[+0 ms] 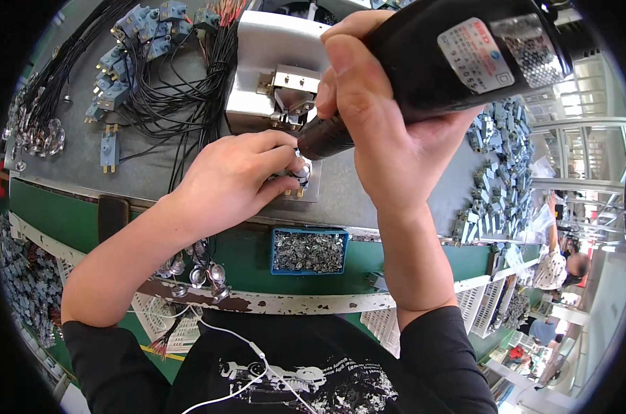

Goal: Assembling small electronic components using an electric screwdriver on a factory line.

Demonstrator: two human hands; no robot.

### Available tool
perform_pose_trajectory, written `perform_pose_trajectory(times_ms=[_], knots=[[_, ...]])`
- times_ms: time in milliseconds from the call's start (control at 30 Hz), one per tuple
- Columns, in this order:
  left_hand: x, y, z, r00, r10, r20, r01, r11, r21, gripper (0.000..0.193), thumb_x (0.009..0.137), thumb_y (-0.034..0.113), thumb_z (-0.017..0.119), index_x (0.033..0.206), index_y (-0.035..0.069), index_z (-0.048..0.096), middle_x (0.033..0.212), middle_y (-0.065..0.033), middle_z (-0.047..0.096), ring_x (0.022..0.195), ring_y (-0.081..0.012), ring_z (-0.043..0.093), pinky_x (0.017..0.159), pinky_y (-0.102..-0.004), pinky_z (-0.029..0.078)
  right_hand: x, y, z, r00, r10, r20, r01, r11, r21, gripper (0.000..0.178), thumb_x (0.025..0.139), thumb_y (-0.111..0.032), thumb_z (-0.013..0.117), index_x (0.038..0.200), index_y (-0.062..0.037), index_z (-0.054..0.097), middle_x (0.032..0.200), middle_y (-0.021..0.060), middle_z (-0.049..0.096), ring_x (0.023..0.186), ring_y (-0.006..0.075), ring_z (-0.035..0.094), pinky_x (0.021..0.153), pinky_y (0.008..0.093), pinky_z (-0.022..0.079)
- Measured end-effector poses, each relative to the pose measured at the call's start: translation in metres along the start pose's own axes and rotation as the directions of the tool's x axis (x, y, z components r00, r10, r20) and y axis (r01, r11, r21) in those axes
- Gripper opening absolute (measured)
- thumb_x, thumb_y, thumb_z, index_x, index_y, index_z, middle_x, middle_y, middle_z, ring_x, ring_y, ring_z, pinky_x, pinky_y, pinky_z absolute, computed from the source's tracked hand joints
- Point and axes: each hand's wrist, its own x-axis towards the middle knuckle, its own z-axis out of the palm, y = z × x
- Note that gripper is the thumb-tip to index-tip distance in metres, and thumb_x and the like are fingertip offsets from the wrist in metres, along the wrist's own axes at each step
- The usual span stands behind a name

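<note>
Power tool (423, 69) sits gripped in your right hand (382, 117), upper right; a slip could jab your left hand (240, 169), pinching a metal part (302, 174) mid-frame.

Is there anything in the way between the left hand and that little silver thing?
No, nothing I can see: the left hand touches the little silver part directly. The black power tool in the right hand has its nose close by, but not between them.

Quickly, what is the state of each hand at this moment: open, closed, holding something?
Left hand: closed, fingertips on a small metal part.
Right hand: closed around a black power tool.
</note>
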Motion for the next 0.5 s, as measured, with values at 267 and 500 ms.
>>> perform_pose_trajectory(times_ms=[267,500], knots=[[-0.004,-0.003,0.002,0.998,0.024,-0.05,-0.022,0.999,0.04,0.022,0.088,0.019,0.077,0.102,0.009,0.065,0.117,-0.0067,0.068,0.093,-0.0308,0.07,0.077,-0.0423,0.058,-0.002,0.004,-0.009,0.993,-0.067,0.099,0.077,0.991,-0.107,0.055,0.088,0.006,0.076,0.132,0.0013,0.044,0.108,0.0156,0.07,0.079,0.0161,0.069,0.064,0.0279,0.057],[0.008,0.005,-0.009,0.994,-0.057,0.091,0.062,0.997,-0.053,0.02,0.089,0.018,0.076,0.103,0.009,0.066,0.111,-0.0037,0.068,0.095,-0.0301,0.07,0.078,-0.0417,0.057,0.003,-0.018,0.011,0.949,-0.03,-0.315,0.083,0.984,0.156,0.05,0.086,0.003,0.08,0.128,0.0021,0.053,0.1,0.0129,0.072,0.074,0.0154,0.07,0.064,0.0275,0.057]])
